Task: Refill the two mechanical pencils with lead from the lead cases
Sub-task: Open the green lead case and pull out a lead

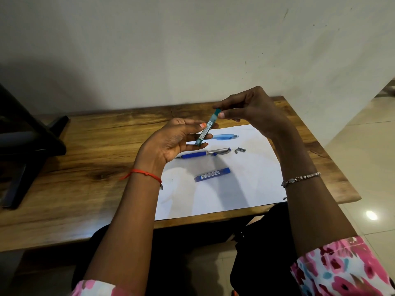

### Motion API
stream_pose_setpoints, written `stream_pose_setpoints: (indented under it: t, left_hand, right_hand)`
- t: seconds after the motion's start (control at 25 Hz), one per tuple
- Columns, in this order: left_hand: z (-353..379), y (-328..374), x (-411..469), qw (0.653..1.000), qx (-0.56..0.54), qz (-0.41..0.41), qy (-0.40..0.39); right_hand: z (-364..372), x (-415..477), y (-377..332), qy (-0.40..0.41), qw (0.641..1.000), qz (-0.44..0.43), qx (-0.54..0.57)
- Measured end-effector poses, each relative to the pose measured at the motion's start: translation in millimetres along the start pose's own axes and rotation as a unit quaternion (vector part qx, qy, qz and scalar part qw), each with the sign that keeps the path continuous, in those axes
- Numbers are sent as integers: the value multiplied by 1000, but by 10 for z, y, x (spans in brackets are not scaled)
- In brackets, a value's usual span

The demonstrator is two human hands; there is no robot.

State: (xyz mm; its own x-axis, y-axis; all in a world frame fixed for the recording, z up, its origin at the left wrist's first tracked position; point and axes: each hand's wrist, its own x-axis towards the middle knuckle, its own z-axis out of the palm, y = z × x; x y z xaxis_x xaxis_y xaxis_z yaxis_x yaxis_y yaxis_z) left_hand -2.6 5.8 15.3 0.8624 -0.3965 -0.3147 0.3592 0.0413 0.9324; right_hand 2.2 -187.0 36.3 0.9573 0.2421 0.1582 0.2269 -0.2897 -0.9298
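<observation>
Pinching green lead case (pixel 208 127) between left hand (pixel 171 142), right hand (pixel 250 110) at cap

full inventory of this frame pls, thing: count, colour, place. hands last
lead case, held: 1, teal green, lifted above the paper, slanted between both hands
lead case, lying: 1, blue, flat on the paper, nearest the person
dark pencil: 1, blue grip with silver barrel, on the paper, tip pointing left
light pencil: 1, pale blue, on the paper behind the dark one, partly hidden by the left hand
small metal parts: 2 as far as I can tell, grey, on the paper right of the dark pencil
paper: 1 sheet, white, on the table
table: 1, brown wood, against the wall
dark stand: 1, black, left end of the table
left hand: pinches the lower part of the held case; red thread on wrist
right hand: pinches the case's top end; silver bracelet on wrist
</observation>
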Motion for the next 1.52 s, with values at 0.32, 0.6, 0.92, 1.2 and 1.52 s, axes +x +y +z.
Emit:
stream_pose_setpoints:
  t: [0.32, 0.6, 0.92, 1.2, 1.52]
  left_hand:
    - [10, 14, -26, 1000, 26, -4, -11]
    - [-2, 6, -29, 997, 77, -17, -18]
    - [-17, 25, -46, 992, 123, -25, -23]
    - [-6, 25, -58, 993, 117, -23, -22]
    - [-56, 37, -69, 996, 86, -23, -1]
  right_hand:
    - [-20, -3, -7, -29, 999, -3, -13]
    - [-48, 0, 16, -58, 998, 21, -21]
    - [-50, -18, 16, -71, 996, 29, -38]
    - [-23, -23, 6, -82, 995, 42, -47]
    - [-12, -23, -18, -66, 994, 28, -88]
